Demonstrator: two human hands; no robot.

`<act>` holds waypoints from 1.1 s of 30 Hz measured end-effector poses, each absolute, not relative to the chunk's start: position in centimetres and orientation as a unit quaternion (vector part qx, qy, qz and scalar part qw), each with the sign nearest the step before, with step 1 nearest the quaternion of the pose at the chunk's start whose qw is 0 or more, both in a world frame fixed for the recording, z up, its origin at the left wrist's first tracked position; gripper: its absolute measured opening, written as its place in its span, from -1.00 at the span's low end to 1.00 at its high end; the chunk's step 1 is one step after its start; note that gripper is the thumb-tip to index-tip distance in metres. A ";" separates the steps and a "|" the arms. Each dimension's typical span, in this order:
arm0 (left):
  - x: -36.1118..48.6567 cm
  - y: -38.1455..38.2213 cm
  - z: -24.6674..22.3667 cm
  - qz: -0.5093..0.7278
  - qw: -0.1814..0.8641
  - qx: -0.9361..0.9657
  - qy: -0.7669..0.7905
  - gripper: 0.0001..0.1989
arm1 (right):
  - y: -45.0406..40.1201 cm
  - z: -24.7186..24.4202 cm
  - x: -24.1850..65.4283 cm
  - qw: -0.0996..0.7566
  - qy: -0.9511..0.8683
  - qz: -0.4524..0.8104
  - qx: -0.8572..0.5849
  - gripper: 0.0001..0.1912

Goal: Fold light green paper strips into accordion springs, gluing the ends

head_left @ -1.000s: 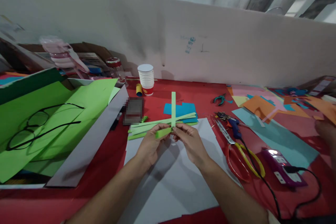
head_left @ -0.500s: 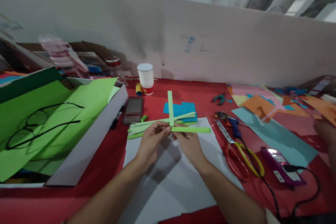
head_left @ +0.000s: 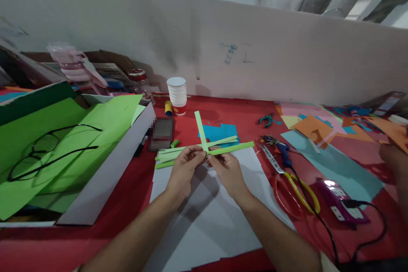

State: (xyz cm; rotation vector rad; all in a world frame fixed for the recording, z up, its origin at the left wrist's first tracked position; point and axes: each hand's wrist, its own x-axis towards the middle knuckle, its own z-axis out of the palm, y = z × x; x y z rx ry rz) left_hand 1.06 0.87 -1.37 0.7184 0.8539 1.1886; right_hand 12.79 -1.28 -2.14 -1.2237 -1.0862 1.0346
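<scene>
Two green paper strips (head_left: 232,148) meet at a corner between my hands, one pointing away from me and the other to the right. My left hand (head_left: 188,165) pinches the joined end between thumb and fingers. Close beside it, my right hand (head_left: 225,170) grips the strips near the same corner, thumb on top. Several more green strips (head_left: 165,157) lie just beyond my hands, with blue paper pieces (head_left: 228,131) behind them. Under my hands is a white sheet (head_left: 207,221).
At the left stands a box (head_left: 111,174) with green paper and eyeglasses (head_left: 47,148). Stacked paper cups (head_left: 177,95) stand at the back. On the right lie scissors (head_left: 299,189), a glue gun (head_left: 283,153), a purple device (head_left: 342,204) and coloured paper. Another person's arm (head_left: 393,170) shows at the right edge.
The joined strips have turned anticlockwise: the far strip now leans left and the other's free end has risen. My right hand's fingers have shifted slightly around the corner.
</scene>
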 end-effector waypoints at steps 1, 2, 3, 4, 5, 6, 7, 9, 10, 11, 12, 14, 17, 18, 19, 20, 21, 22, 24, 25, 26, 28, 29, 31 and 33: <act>1.1 0.9 -1.3 0.526 0.687 0.324 0.383 -0.78 | -1.2 -2.2 12.8 0.568 -0.456 0.444 -0.522 -0.75; 1.1 0.9 -1.3 0.521 0.687 0.330 0.384 -0.77 | -1.2 -2.2 12.8 0.570 -0.451 0.445 -0.523 -0.77; 1.1 0.9 -1.2 0.515 0.687 0.340 0.384 -0.76 | -1.2 -2.3 12.9 0.573 -0.446 0.445 -0.524 -0.78; 1.1 0.9 -1.2 0.510 0.686 0.351 0.383 -0.75 | -1.2 -2.3 12.9 0.574 -0.444 0.446 -0.524 -0.79; 1.1 1.0 -1.2 0.507 0.682 0.362 0.382 -0.75 | -1.2 -2.2 13.0 0.576 -0.443 0.447 -0.522 -0.80; 1.1 1.0 -1.2 0.507 0.677 0.372 0.382 -0.75 | -1.1 -2.2 13.0 0.577 -0.445 0.447 -0.519 -0.81; 1.1 1.1 -1.3 0.508 0.671 0.382 0.381 -0.76 | -1.1 -2.2 13.0 0.578 -0.447 0.447 -0.515 -0.83; 1.0 1.2 -1.4 0.511 0.660 0.398 0.381 -0.77 | -1.0 -2.2 13.0 0.580 -0.451 0.451 -0.508 -0.84; 1.0 1.3 -1.5 0.512 0.656 0.404 0.380 -0.77 | -0.9 -2.2 13.0 0.579 -0.451 0.454 -0.506 -0.84; 0.9 1.4 -1.6 0.512 0.653 0.409 0.379 -0.78 | -0.8 -2.2 13.1 0.578 -0.447 0.458 -0.506 -0.83; 0.8 1.4 -1.7 0.511 0.653 0.413 0.377 -0.77 | -0.7 -2.2 13.1 0.578 -0.444 0.462 -0.506 -0.82; 0.7 1.6 -1.9 0.504 0.659 0.421 0.367 -0.75 | -0.5 -2.1 13.3 0.584 -0.431 0.469 -0.503 -0.82; 0.6 1.8 -2.2 0.503 0.658 0.438 0.349 -0.71 | -0.1 -1.8 13.9 0.611 -0.409 0.476 -0.483 -0.87; 0.5 1.8 -2.3 0.504 0.654 0.449 0.341 -0.71 | 0.0 -1.7 14.1 0.618 -0.405 0.474 -0.479 -0.89; 0.5 1.8 -2.4 0.509 0.647 0.458 0.337 -0.72 | 0.1 -1.6 14.3 0.625 -0.401 0.471 -0.476 -0.92; 0.5 1.8 -2.5 0.512 0.640 0.466 0.335 -0.72 | 0.2 -1.5 14.5 0.631 -0.398 0.469 -0.473 -0.93; 0.5 1.8 -2.6 0.514 0.634 0.471 0.335 -0.71 | 0.2 -1.4 14.7 0.636 -0.395 0.468 -0.469 -0.94; 0.5 1.8 -2.7 0.514 0.631 0.475 0.335 -0.69 | 0.3 -1.4 14.8 0.638 -0.394 0.470 -0.466 -0.94; 0.5 1.9 -2.9 0.511 0.629 0.479 0.336 -0.66 | 0.3 -1.5 14.9 0.636 -0.397 0.479 -0.456 -0.92; 0.5 1.8 -2.9 0.510 0.629 0.480 0.336 -0.64 | 0.2 -1.6 14.8 0.632 -0.403 0.485 -0.451 -0.91; 0.5 1.8 -3.0 0.511 0.630 0.480 0.336 -0.64 | 0.2 -1.7 14.7 0.627 -0.411 0.488 -0.447 -0.89; 0.5 1.7 -2.9 0.513 0.630 0.477 0.336 -0.65 | 0.1 -1.9 14.4 0.614 -0.427 0.491 -0.446 -0.86; 0.5 1.7 -2.9 0.514 0.629 0.477 0.336 -0.66 | 0.0 -2.0 14.3 0.608 -0.434 0.491 -0.448 -0.85; 0.6 1.6 -2.7 0.513 0.624 0.482 0.341 -0.70 | -0.1 -2.3 13.9 0.596 -0.441 0.498 -0.451 -0.82; 0.6 1.5 -2.7 0.509 0.612 0.491 0.353 -0.75 | -0.2 -2.5 13.7 0.589 -0.447 0.506 -0.445 -0.80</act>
